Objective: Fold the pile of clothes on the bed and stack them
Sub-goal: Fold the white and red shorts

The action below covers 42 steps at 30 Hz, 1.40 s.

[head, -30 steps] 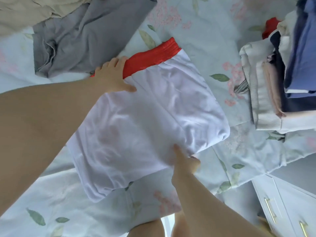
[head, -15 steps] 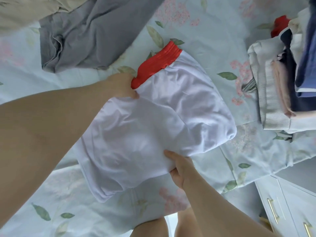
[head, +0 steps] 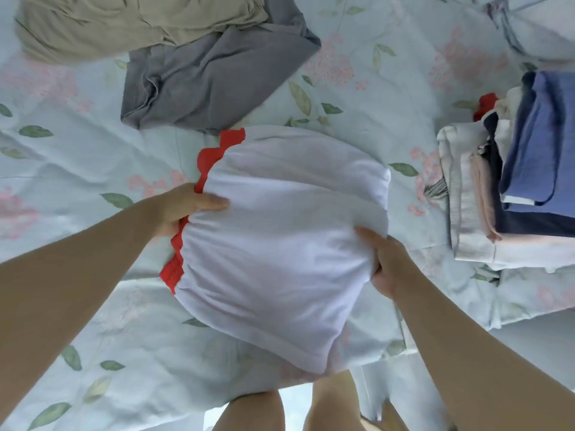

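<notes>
Shorts [head: 280, 244], white with red waistband, folded, centre of bed [head: 77, 157]: we grip the left edge with our left hand [head: 183, 209] and the right edge with our right hand [head: 385, 262]; next, we judge, carry right onto folded stack [head: 544, 135].

With the shorts [head: 280, 244] at the near edge of the bed [head: 77, 169], the left hand [head: 183, 209] grips their left side, the right hand [head: 385, 262] their right side, a crumpled garment [head: 211, 79] lies behind them, another garment [head: 124, 23] farther behind and left, and the folded stack [head: 513, 188] to their right.
</notes>
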Tool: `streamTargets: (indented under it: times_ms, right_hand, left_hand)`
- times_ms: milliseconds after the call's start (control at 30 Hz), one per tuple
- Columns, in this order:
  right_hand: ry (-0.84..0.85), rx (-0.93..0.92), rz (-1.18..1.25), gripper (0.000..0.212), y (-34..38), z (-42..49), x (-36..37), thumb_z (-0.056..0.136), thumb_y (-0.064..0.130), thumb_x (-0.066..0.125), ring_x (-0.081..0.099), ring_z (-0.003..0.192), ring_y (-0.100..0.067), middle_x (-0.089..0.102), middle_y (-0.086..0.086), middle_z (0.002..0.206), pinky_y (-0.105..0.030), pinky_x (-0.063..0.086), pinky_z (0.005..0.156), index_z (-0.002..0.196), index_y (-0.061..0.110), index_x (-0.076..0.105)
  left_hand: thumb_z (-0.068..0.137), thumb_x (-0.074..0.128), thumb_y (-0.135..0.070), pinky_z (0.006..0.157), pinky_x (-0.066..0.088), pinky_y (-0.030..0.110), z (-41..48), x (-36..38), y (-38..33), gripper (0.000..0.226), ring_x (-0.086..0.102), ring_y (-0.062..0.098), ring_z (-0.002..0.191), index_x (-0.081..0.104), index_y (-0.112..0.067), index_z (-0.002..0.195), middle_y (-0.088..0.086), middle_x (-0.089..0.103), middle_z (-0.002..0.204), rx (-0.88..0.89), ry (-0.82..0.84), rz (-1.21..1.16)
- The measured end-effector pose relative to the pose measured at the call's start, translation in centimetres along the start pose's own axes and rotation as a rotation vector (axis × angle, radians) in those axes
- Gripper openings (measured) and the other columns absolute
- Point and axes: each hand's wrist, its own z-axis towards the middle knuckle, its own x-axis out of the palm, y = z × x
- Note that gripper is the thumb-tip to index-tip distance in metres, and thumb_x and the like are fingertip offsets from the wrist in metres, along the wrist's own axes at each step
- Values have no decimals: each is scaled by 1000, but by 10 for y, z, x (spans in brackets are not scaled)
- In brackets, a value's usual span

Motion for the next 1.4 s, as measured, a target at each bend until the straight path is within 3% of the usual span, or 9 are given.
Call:
streamTargets:
  times_ms: [200, 333, 500, 633, 767, 867, 1033, 1200, 1400]
  right_hand:
    - [101, -192, -132, 26, 78, -13, 33, 84, 20, 67, 68, 92, -21, 71, -6, 103, -32, 58, 71, 107, 8, 64]
    - [131, -372, -180, 35, 131, -42, 61, 73, 38, 75, 64, 103, -21, 70, 0, 106, -40, 53, 90, 99, 17, 65]
    - [266, -416, -261, 15, 131, -68, 63, 88, 38, 59, 65, 102, -17, 70, 6, 105, -38, 52, 86, 95, 27, 67]
    - [214, -289, -401, 13, 73, -49, 32, 90, 28, 58, 70, 79, -10, 74, 7, 85, -33, 52, 81, 94, 18, 67]
    - [91, -38, -711, 28, 2, -25, -21, 85, 32, 65, 64, 95, -29, 69, -12, 103, -41, 48, 95, 100, 9, 66]
    - [40, 59, -864, 23, -31, -29, -46, 87, 30, 65, 55, 71, -22, 61, -8, 82, -27, 41, 63, 85, 7, 62]
    - [-2, -14, -838, 35, -35, -16, -47, 88, 26, 65, 58, 85, -26, 63, -9, 94, -30, 44, 68, 112, 1, 61]
    - [11, -194, -812, 43, -23, -1, -21, 87, 21, 67, 58, 98, -27, 61, -11, 109, -34, 45, 83, 124, 1, 56]
    - [-104, -115, -944, 24, -36, 10, -42, 84, 11, 64, 61, 98, -41, 62, -23, 104, -51, 50, 91, 103, -3, 59]
  left_hand:
    - [24, 95, -35, 76, 57, 32, -49, 5, -14, 86, 71, 16, 89, 66, -21, 103, -2, 74, 100, 314, -163, -240]
    - [52, 88, -16, 75, 56, 31, -87, 12, -26, 56, 71, 15, 89, 64, -19, 103, -5, 74, 96, 568, -367, -332]
    - [55, 81, -18, 73, 56, 27, -115, 28, 17, 50, 70, 16, 93, 66, -18, 102, -3, 74, 99, 693, -458, -434]
    - [57, 82, -46, 72, 55, 20, -104, 47, 92, 56, 69, 13, 93, 65, -17, 102, -5, 74, 95, 489, -400, -515]
    - [43, 80, -63, 95, 50, 37, -88, 74, 185, 86, 66, 24, 103, 66, -15, 112, 7, 71, 108, 55, -356, -435]
    - [63, 75, -56, 78, 51, 28, -86, 100, 229, 66, 66, 23, 95, 63, -11, 110, 9, 71, 102, -217, -369, -269]
    - [81, 72, -38, 66, 47, 24, -75, 110, 231, 36, 62, 17, 78, 63, -11, 103, 6, 67, 90, -144, -596, -302]
    - [77, 76, -30, 66, 49, 29, -56, 108, 205, 42, 61, 19, 77, 56, -10, 108, 5, 64, 90, -13, -747, -371]
    - [50, 74, -24, 92, 48, 46, -49, 104, 209, 81, 55, 34, 105, 46, -13, 125, 11, 54, 113, -358, -774, -182]
